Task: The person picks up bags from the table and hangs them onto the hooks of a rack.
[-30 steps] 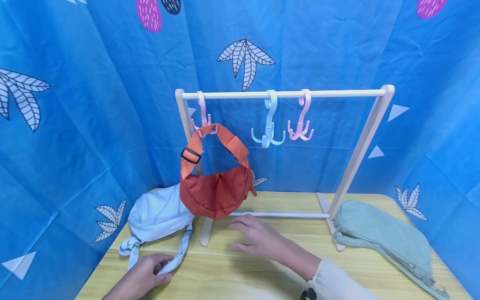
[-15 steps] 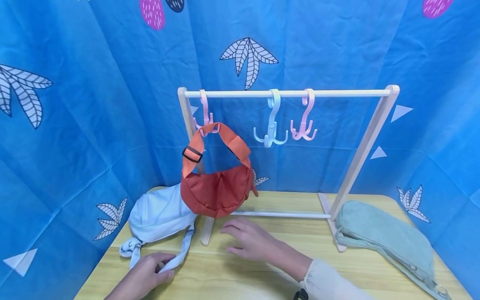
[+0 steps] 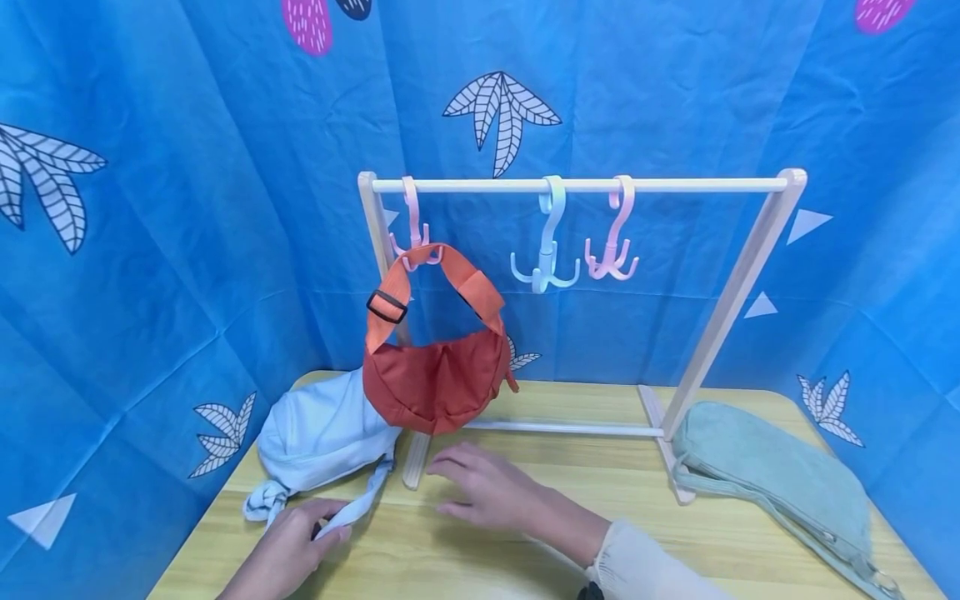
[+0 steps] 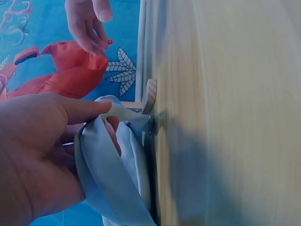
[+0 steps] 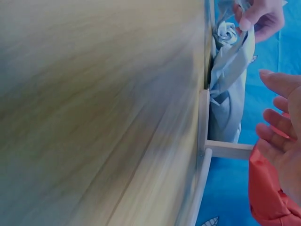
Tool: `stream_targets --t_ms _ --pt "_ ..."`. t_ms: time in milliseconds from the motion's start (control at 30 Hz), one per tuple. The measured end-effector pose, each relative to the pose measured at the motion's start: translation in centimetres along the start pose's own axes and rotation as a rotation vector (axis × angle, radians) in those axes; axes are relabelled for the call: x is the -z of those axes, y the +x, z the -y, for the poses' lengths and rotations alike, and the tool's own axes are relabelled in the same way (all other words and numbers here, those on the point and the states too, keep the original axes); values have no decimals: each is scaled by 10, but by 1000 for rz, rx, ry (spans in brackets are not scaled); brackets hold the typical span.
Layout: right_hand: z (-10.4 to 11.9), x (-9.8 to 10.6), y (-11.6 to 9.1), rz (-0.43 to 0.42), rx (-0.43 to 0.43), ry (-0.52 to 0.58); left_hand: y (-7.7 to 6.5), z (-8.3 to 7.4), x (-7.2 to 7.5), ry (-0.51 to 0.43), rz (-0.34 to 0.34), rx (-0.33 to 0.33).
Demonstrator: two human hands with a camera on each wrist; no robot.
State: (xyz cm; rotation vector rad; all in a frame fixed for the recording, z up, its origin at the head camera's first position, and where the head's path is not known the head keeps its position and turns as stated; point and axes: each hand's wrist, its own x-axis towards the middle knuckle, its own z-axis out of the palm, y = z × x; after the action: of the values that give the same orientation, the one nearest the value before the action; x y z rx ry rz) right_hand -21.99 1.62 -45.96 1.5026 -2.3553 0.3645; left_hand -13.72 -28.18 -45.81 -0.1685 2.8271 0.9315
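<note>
A light blue bag (image 3: pixel 318 429) with a knotted strap lies at the left of the table. My left hand (image 3: pixel 292 542) pinches its strap (image 4: pixel 106 155) between thumb and fingers, as the left wrist view also shows. My right hand (image 3: pixel 487 492) hovers over the table in front of the rack, fingers loosely bent and holding nothing; in the right wrist view its fingers (image 5: pixel 277 125) are apart from the light blue bag. Above and behind it, a red-orange bag (image 3: pixel 438 379) hangs by its strap from the left pink hook (image 3: pixel 414 225) and partly hides the light blue bag.
A wooden rack with a white top rail (image 3: pixel 480 185) stands on the table (image 3: pixel 555 550). A light blue hook (image 3: pixel 547 242) and another pink hook (image 3: pixel 617 233) hang from the rail. At the right lies a grey-green bag (image 3: pixel 772 471). Blue patterned cloth (image 3: pixel 660 92) surrounds the table.
My right hand has moved left, toward the light blue bag. My left hand still grips the strap, which has lifted slightly. The view has shifted a little.
</note>
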Motion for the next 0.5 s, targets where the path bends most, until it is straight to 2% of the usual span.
stream_targets --t_ms 267,500 --pt "9 -3 6 11 2 45 -6 -5 -1 54 -68 -50" --pt "13 -10 10 -1 32 41 -11 -8 -3 89 -105 -77"
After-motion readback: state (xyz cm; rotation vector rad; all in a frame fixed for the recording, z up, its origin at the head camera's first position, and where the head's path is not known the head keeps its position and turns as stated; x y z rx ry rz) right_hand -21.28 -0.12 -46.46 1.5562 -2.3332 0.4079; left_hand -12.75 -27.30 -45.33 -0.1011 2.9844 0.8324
